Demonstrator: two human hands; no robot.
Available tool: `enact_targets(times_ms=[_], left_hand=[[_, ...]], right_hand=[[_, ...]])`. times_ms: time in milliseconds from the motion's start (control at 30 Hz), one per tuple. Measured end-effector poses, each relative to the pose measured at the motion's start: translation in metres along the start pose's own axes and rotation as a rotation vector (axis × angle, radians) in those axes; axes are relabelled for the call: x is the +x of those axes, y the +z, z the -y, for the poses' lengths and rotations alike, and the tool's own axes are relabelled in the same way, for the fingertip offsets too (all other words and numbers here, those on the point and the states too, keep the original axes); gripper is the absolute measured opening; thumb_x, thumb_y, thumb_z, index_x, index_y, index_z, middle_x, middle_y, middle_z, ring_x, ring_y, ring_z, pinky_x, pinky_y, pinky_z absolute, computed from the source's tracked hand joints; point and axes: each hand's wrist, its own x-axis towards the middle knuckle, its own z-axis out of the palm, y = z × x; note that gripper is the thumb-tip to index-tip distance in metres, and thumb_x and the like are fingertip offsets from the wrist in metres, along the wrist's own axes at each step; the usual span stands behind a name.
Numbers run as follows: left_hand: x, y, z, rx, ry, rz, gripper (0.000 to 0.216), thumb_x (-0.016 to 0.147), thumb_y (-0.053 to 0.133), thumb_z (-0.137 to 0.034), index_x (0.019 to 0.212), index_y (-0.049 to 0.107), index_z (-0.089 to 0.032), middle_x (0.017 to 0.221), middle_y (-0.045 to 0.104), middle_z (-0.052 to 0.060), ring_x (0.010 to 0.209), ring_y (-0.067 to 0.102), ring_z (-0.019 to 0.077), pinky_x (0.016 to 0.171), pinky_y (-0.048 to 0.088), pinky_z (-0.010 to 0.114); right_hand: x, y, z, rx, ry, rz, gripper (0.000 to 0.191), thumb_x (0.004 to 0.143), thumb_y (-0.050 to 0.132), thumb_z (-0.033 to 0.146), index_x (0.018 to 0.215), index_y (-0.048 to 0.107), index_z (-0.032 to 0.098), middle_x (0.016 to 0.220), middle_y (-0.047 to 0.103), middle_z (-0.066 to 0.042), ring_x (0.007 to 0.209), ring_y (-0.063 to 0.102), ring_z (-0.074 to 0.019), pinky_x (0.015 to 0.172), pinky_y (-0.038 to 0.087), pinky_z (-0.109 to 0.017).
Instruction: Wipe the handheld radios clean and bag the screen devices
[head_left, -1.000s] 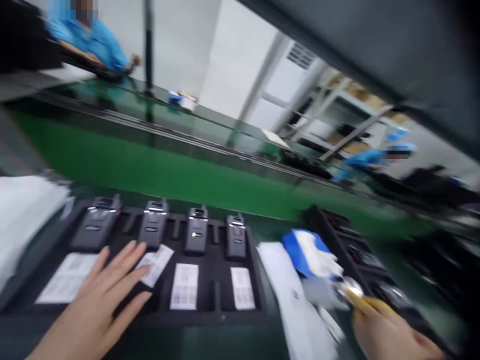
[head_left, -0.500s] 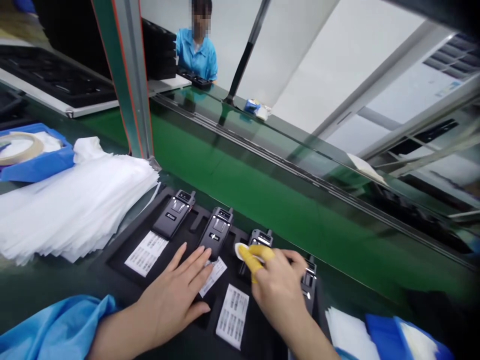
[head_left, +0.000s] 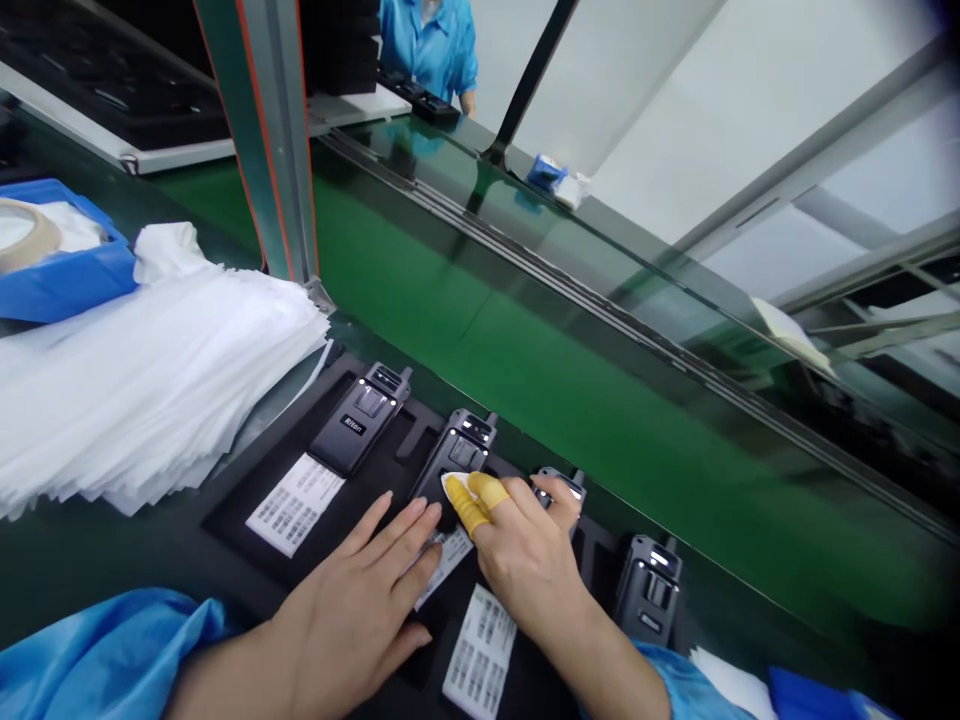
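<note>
Several dark two-way radios lie in a black foam tray (head_left: 247,575), backs up with stub antennas: the leftmost radio (head_left: 358,420), the second radio (head_left: 466,445), a third radio (head_left: 564,485) partly behind my right hand, and the rightmost radio (head_left: 651,590). My right hand (head_left: 525,545), with yellow finger cots, pinches a white wipe pad (head_left: 452,490) against the second radio. My left hand (head_left: 367,600) lies flat with fingers spread, its fingertips at that radio's lower end, partly over a barcode label sheet (head_left: 450,565). Other label sheets (head_left: 296,503) sit below the radios.
A pile of white sheets or bags (head_left: 157,380) lies left of the tray, beside a blue bin (head_left: 75,275) with a tape roll. A metal post (head_left: 281,140) and a green conveyor belt (head_left: 525,330) run beyond. A co-worker in blue (head_left: 431,45) is across it.
My right hand with the wipe pad has moved left from the third radio to the second. My left hand stays nearly in place. The camera view has shifted, uncovering the rightmost radio.
</note>
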Motion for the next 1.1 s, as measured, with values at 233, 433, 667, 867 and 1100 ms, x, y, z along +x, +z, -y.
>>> enact_targets(times_ms=[233,433,667,867,1100], left_hand=[[0.002,0.0,0.001,-0.025,-0.008,0.003,0.045,0.084,0.055,-0.035,0.125,0.051,-0.017,0.14,0.045,0.015,0.132,0.038,0.0279,0.112,0.018,0.047],[0.002,0.0,0.001,-0.036,-0.009,0.023,0.045,0.084,0.055,-0.035,0.126,0.051,-0.017,0.143,0.042,0.015,0.133,0.036,0.0277,0.112,0.019,0.045],[0.004,-0.002,0.001,-0.032,-0.006,0.023,0.043,0.085,0.054,-0.034,0.124,0.053,-0.018,0.141,0.045,0.014,0.131,0.039,0.0276,0.112,0.021,0.047],[0.001,-0.004,0.005,-0.066,0.003,0.027,0.046,0.085,0.054,-0.034,0.129,0.049,-0.019,0.144,0.042,0.011,0.133,0.036,0.0258,0.113,0.021,0.044],[0.001,-0.002,0.009,-0.046,0.025,-0.056,0.043,0.086,0.055,-0.034,0.128,0.052,-0.022,0.141,0.046,0.007,0.13,0.042,0.025,0.111,0.028,0.041]], right_hand=[[-0.003,0.003,-0.001,-0.014,-0.015,-0.029,0.025,0.082,0.044,0.007,0.076,0.064,0.021,0.09,0.065,-0.001,0.079,0.047,-0.0156,0.088,0.022,-0.04],[-0.006,0.004,-0.004,-0.024,0.023,-0.031,0.025,0.082,0.046,0.007,0.088,0.066,0.021,0.093,0.065,-0.002,0.081,0.049,-0.0161,0.089,0.022,-0.041],[-0.007,0.006,-0.007,-0.016,-0.023,-0.05,0.024,0.083,0.046,0.008,0.082,0.065,0.022,0.093,0.065,-0.001,0.086,0.05,-0.0156,0.09,0.022,-0.039],[-0.032,-0.007,-0.04,-0.151,0.19,-0.091,0.028,0.08,0.044,0.003,0.077,0.064,0.023,0.084,0.065,0.0,0.082,0.051,-0.0144,0.086,0.026,-0.038],[-0.002,-0.008,-0.061,-0.224,0.187,-0.111,0.025,0.077,0.049,0.004,0.069,0.066,0.021,0.088,0.063,-0.004,0.079,0.047,-0.0162,0.083,0.024,-0.04]])
